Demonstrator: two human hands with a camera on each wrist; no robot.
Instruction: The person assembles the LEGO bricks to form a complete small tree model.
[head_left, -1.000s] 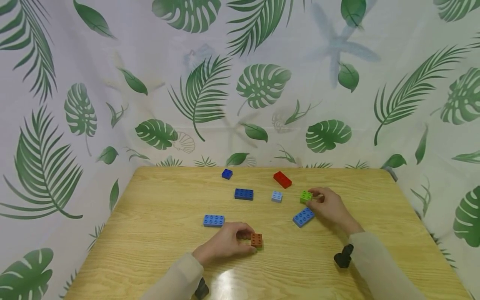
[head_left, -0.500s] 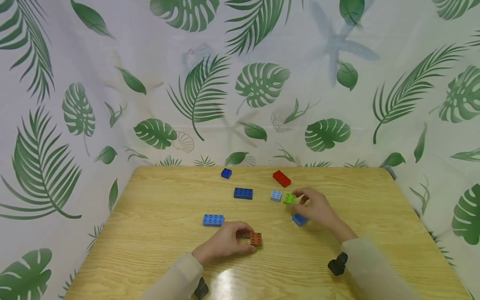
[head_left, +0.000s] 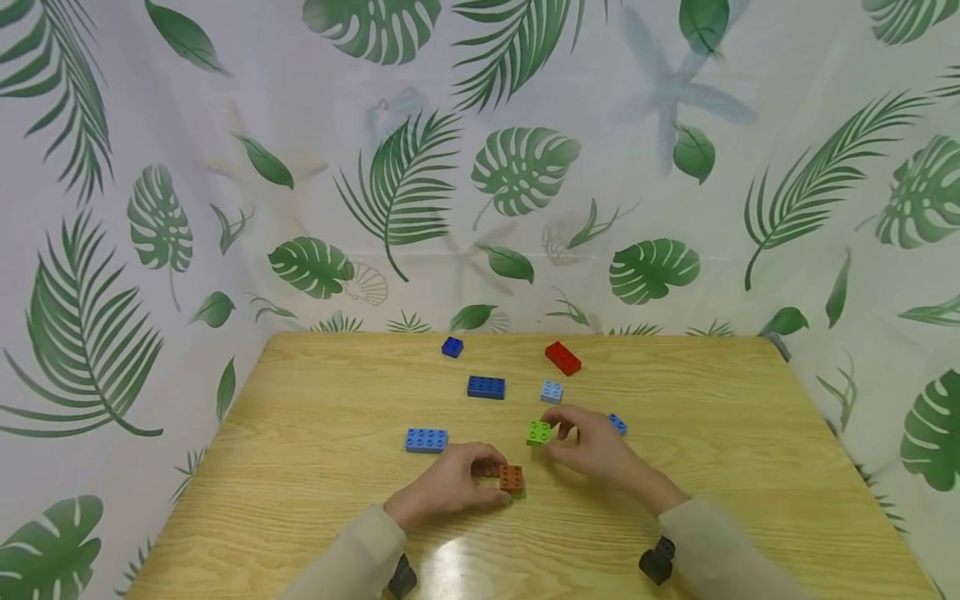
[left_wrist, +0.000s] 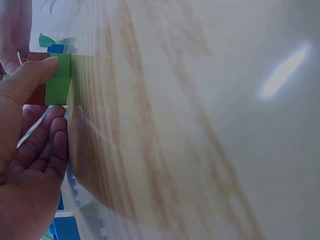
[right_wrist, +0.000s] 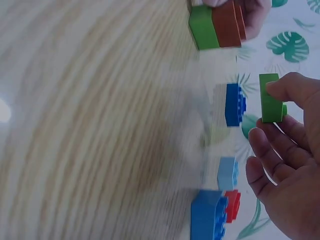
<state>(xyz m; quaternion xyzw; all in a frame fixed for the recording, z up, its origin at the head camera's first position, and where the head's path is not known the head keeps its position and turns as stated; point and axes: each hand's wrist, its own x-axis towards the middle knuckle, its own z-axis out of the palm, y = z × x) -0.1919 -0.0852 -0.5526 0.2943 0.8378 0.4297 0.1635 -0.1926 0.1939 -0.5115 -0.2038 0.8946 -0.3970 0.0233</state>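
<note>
My right hand (head_left: 577, 442) pinches a small lime-green brick (head_left: 537, 432) just above the table, a little right of and behind the brown stack; the same green brick (right_wrist: 270, 105) shows between thumb and fingers in the right wrist view. My left hand (head_left: 457, 483) holds a brown brick (head_left: 512, 478) stacked on a green brick (left_wrist: 59, 80) against the wooden table (head_left: 315, 467). That stack (right_wrist: 218, 26) is at the top of the right wrist view.
Loose bricks lie behind the hands: a mid-blue long brick (head_left: 426, 439), a dark blue long brick (head_left: 486, 387), a small dark blue brick (head_left: 452, 347), a red brick (head_left: 562, 357), a pale blue brick (head_left: 551, 392), and a blue brick (head_left: 617, 423) partly hidden by my right hand. A leaf-print curtain surrounds the table.
My right hand has carried the lime-green brick left and toward me, from beside the blue brick to close by the brown stack. The left hand and its stack stayed put.
</note>
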